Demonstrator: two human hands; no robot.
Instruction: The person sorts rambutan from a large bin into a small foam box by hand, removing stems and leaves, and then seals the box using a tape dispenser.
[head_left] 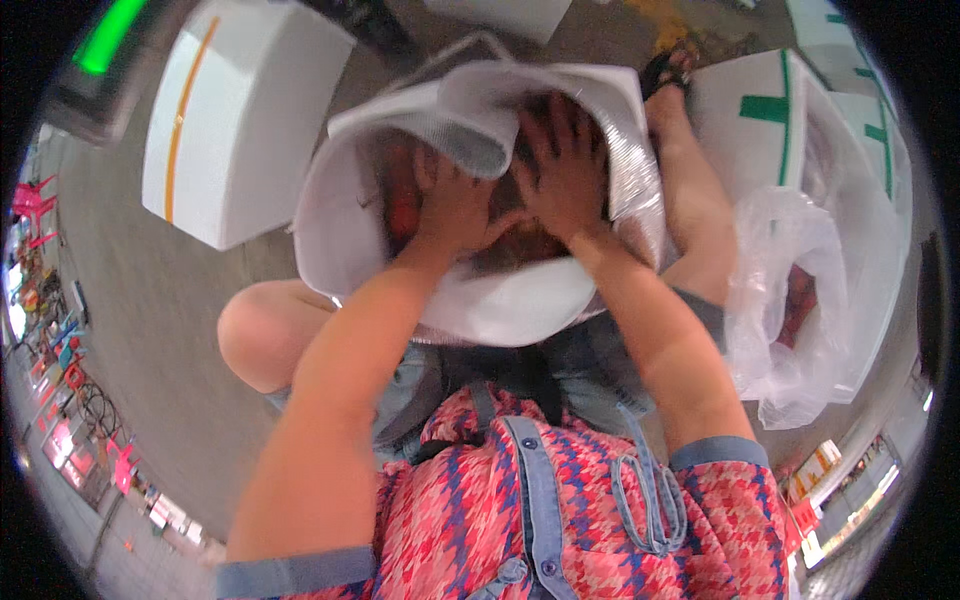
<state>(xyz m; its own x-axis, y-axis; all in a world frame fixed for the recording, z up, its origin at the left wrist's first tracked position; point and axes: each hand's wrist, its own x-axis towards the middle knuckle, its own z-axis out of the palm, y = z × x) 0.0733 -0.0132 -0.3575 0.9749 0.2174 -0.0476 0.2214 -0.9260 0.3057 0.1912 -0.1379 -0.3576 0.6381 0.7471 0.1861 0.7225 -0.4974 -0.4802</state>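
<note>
In front of me, between my legs, a white box (622, 88) holds an open silvery-white bubble liner bag (340, 225). Both my hands reach down inside the bag. My left hand (452, 205) has its fingers stretched out over the contents on the left. Fingers spread, my right hand (562, 180) lies flat on the right side. Beneath them are dark brown and reddish contents (403, 205), too blurred to name. A folded flap (475, 145) of the liner hangs down between the hands from the far rim.
A closed white box (250, 110) with an orange stripe stands at the far left. More white boxes (745, 135) with green tape are at the right, one topped by a crumpled clear plastic bag (770, 290). The grey floor (150, 350) lies left; pink chairs (35, 205) are farther off.
</note>
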